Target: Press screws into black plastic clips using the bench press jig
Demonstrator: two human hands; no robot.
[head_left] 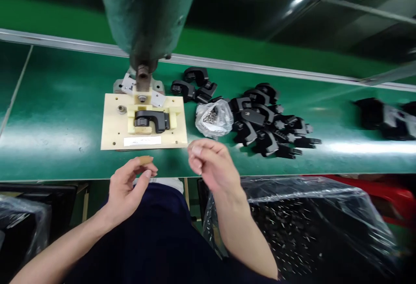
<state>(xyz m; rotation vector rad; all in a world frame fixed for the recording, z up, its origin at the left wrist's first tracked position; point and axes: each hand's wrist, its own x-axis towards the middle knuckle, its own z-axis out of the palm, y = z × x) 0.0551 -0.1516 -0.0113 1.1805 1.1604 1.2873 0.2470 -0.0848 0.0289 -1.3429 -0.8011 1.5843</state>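
My left hand (128,188) hovers at the table's front edge, below the cream fixture plate (112,121). Its fingers are loosely curled, with a gap to the thumb and nothing in it; a tan cover wraps one finger. To the right, my right hand (217,168) is closed in a pinch beside the plate's lower right corner. Whatever the fingertips hold, if anything, is too small to make out. In the fixture lies a black curved plastic part (156,118), under a press head (143,76). Near my right hand sits a clear plastic bag (214,119) of small metal pins.
Loose black plastic parts (256,117) are heaped right of the bag, and several more (195,82) lie behind it. A plastic-lined bin (292,232) with many small dark pieces stands below the green table (65,145) at right. The press column (149,11) rises over the fixture.
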